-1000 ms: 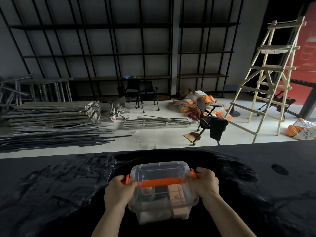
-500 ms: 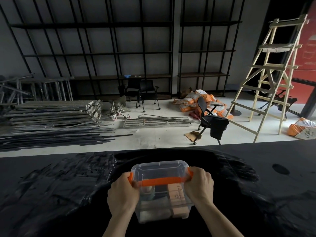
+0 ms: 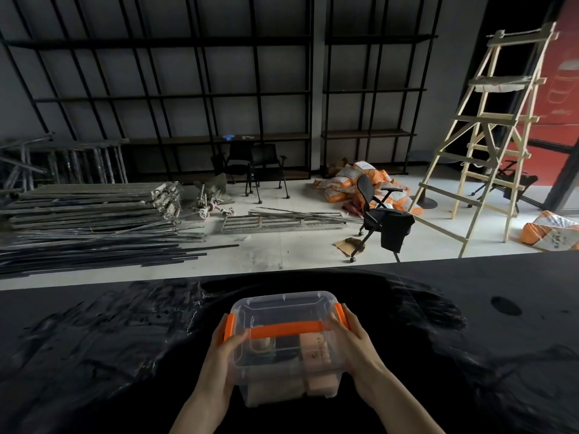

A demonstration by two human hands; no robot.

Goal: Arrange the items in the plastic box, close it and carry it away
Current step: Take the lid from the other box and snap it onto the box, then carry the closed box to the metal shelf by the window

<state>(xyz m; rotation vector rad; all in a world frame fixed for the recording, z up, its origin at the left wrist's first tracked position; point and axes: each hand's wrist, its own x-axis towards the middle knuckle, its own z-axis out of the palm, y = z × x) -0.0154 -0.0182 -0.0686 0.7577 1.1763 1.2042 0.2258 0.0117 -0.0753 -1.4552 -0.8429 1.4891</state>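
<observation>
A clear plastic box (image 3: 286,311) with its lid on stands on the black-covered table (image 3: 94,355) right in front of me. An orange handle (image 3: 286,328) lies flat across the lid, and orange latches sit folded down at both ends. Through the walls I see a tan carton (image 3: 316,349), a small jar and dark items inside. My left hand (image 3: 221,358) grips the box's left side below the latch. My right hand (image 3: 355,346) grips the right side, fingers along the right latch.
Beyond the table's far edge lie stacked metal bars (image 3: 87,220), an office chair (image 3: 380,214), orange sacks (image 3: 354,180) and a wooden stepladder (image 3: 488,130) at the right. Black shelving (image 3: 219,89) lines the back wall. The black cover is wrinkled around the box.
Both orange latches have gone from sticking out to folded down against the box ends. My hands slid from the latches down onto the box's sides.
</observation>
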